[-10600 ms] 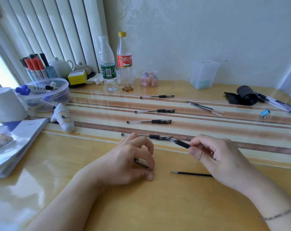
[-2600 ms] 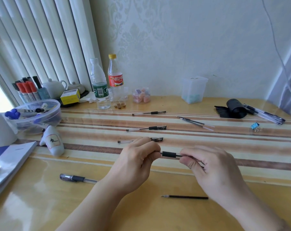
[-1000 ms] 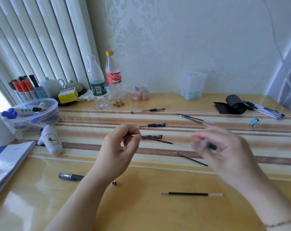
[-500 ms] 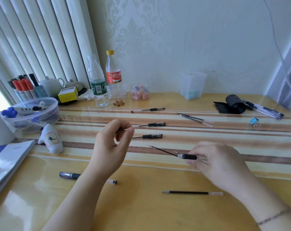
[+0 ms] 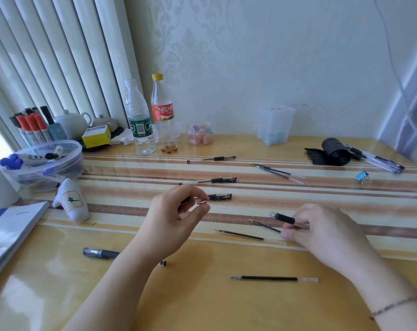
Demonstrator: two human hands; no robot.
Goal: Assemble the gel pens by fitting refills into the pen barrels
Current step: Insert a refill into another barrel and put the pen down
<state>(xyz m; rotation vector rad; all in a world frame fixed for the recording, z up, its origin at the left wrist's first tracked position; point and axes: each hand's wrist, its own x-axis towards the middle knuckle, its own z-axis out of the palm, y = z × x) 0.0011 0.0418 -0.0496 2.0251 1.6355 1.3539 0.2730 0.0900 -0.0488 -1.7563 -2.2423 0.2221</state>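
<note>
The left hand (image 5: pixel 176 218) is raised above the glossy yellow table (image 5: pixel 202 302), thumb and forefinger pinched on a small coppery pen tip cone (image 5: pixel 202 202). The right hand (image 5: pixel 322 235) is low over the striped brown and cream runner (image 5: pixel 298 194), its fingers (image 5: pixel 295 229) closed around a clear pen barrel with a black rubber grip (image 5: pixel 284 219), whose open front end points left. The same fingers appear also to pinch the back end of a thin black refill (image 5: pixel 264 225), which slants out to the left just below the barrel; whether it is truly gripped I cannot tell.

Just beside that, nearer and to the left, a second black refill with a clear tail (image 5: pixel 245 235) lies on the runner's near edge. A third black refill (image 5: pixel 272 278) lies on bare table, nearer still, between the two forearms. A capped dark pen (image 5: pixel 100 253) lies near the left forearm, partly hidden by it.

Farther off on the runner, three assembled gel pens lie roughly parallel: the nearest (image 5: pixel 220 196) just behind the left hand, a middle one (image 5: pixel 217 180), and the farthest (image 5: pixel 212 159). A small cluster of loose refills (image 5: pixel 276 173) lies to the right of them. At the far right a black roll (image 5: pixel 334 151) rests beside a bundle of clear pens (image 5: pixel 374 160), with a blue binder clip (image 5: pixel 362 176) near.
</note>
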